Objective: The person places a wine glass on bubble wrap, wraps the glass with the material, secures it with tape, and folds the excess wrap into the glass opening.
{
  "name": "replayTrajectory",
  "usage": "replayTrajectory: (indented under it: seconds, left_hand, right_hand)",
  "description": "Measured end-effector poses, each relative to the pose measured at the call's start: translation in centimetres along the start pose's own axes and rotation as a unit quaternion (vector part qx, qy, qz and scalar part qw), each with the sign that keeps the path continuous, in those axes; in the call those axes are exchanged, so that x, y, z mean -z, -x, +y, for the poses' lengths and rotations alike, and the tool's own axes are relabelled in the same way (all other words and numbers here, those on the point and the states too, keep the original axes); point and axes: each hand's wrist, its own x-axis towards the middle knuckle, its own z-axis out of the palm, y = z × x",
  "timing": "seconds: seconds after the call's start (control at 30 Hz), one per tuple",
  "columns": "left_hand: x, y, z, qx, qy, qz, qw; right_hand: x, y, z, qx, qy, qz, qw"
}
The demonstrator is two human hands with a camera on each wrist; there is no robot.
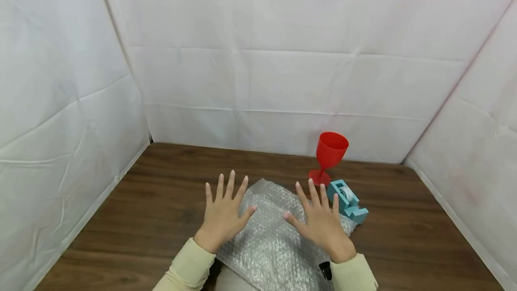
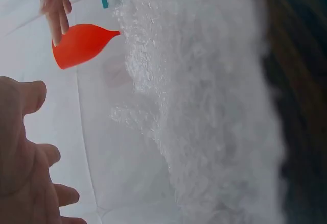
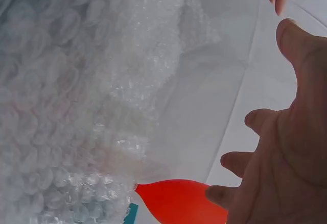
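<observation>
Both hands hover with fingers spread over a sheet of bubble wrap (image 1: 270, 232) that lies on the table. My left hand (image 1: 224, 212) is above the sheet's left side, holding nothing. Over the right part, my right hand (image 1: 321, 221) is likewise empty, its fingertips nearest a teal tape dispenser (image 1: 343, 196) and a red plastic goblet (image 1: 332, 149). The goblet stands upright behind the dispenser. In the left wrist view the bubble wrap (image 2: 204, 106) fills the middle, beside the left palm (image 2: 23, 168). The right wrist view shows the right palm (image 3: 291, 142) apart from the wrap.
The brown wooden table (image 1: 177, 192) is enclosed by white cloth walls (image 1: 282, 80) at the back and on both sides. A roll of clear tape (image 1: 346, 193) sits in the dispenser, which stands at the wrap's right edge.
</observation>
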Motion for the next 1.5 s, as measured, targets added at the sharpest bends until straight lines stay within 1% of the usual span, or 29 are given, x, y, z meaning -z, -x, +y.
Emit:
replayTrajectory:
  seconds: [0.1, 0.13, 0.2, 0.27, 0.37, 0.47, 0.53, 0.6, 0.67, 0.8, 0.93, 1.1, 1.33, 1.5]
  left_hand:
    - [0.1, -0.1, -0.1, -0.012, 0.012, -0.006, 0.9998]
    - [0.2, -0.1, -0.1, -0.017, 0.020, -0.013, 0.9996]
    - [0.2, 0.0, -0.3, -0.033, 0.041, -0.033, 0.9981]
    - [0.2, 0.2, -0.5, -0.056, 0.061, -0.064, 0.9945]
    - [0.0, 0.4, -0.6, -0.101, 0.076, -0.116, 0.9852]
    - [-0.2, 0.7, -0.7, -0.150, 0.074, -0.161, 0.9727]
    - [-0.1, 1.0, -0.8, -0.173, 0.069, -0.188, 0.9642]
    - [0.0, 1.3, -0.8, -0.183, 0.067, -0.216, 0.9568]
    - [0.1, 1.4, -0.9, -0.185, 0.067, -0.241, 0.9503]
    - [0.3, 1.7, -1.0, -0.173, 0.075, -0.284, 0.9400]
    - [0.5, 2.0, -1.1, -0.163, 0.071, -0.307, 0.9348]
    - [0.7, 2.3, -1.1, -0.156, 0.073, -0.318, 0.9323]
    - [1.0, 3.1, -1.4, -0.145, 0.075, -0.321, 0.9331]
    - [1.1, 3.7, -1.7, -0.135, 0.073, -0.320, 0.9348]
  right_hand:
    - [0.4, -0.1, 0.1, -0.003, -0.003, 0.007, 1.000]
    - [0.5, 0.0, 0.2, -0.005, -0.005, 0.008, 1.000]
    - [0.7, 0.1, 0.5, -0.006, -0.011, 0.008, 1.000]
    - [0.9, 0.5, 1.0, -0.005, -0.016, 0.003, 1.000]
    - [1.0, 1.3, 1.8, 0.009, -0.013, -0.011, 1.000]
    - [1.0, 2.5, 2.6, 0.024, -0.007, -0.034, 0.999]
    - [0.9, 3.2, 2.9, 0.026, -0.007, -0.056, 0.998]
    - [0.7, 4.0, 3.1, 0.024, -0.013, -0.075, 0.997]
    - [0.4, 4.6, 3.2, 0.019, -0.021, -0.088, 0.996]
    - [-0.2, 5.5, 3.2, 0.012, -0.038, -0.104, 0.994]
    - [-0.6, 5.9, 3.1, 0.014, -0.041, -0.119, 0.992]
    - [-1.0, 5.8, 3.0, 0.019, -0.038, -0.150, 0.988]
    - [-1.2, 5.1, 3.0, 0.027, -0.045, -0.189, 0.980]
    - [-1.3, 4.4, 3.1, 0.058, -0.050, -0.201, 0.977]
